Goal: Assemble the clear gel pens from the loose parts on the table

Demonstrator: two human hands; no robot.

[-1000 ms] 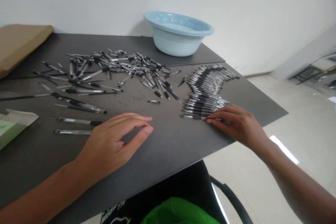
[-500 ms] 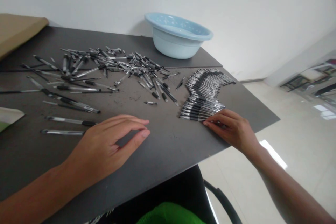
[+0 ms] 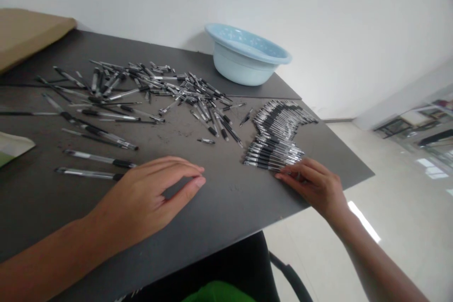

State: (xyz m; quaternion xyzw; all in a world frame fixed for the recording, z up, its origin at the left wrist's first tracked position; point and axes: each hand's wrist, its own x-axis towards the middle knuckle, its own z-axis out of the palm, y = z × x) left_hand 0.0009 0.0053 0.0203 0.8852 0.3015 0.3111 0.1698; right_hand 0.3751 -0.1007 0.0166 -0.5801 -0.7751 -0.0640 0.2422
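Note:
My right hand [image 3: 313, 181] pinches the end of a pen [image 3: 271, 168] at the near edge of a fanned row of pens [image 3: 271, 144]; fingers and thumb hide part of that pen. The row's pens lie side by side, black grips lined up in a curving band. My left hand [image 3: 155, 188] hovers over the table with fingers loosely bent, thumb and forefinger tips close together, and nothing visible between them. Two separate pens, one upper [image 3: 99, 157] and one lower [image 3: 87, 173], lie just left of it, their right ends near or behind the hand.
A heap of loose pens and pen parts [image 3: 177, 87] spreads across the grey table [image 3: 219, 207]. Behind it stands a light blue basin [image 3: 244, 63] by the wall. Brown cardboard [image 3: 31, 33] lies at the back left. A chair armrest [image 3: 290, 276] is below the table edge.
The view has shifted slightly. My right hand stays at the near end of the pen row, and my left thumb and forefinger tips look a little closer together.

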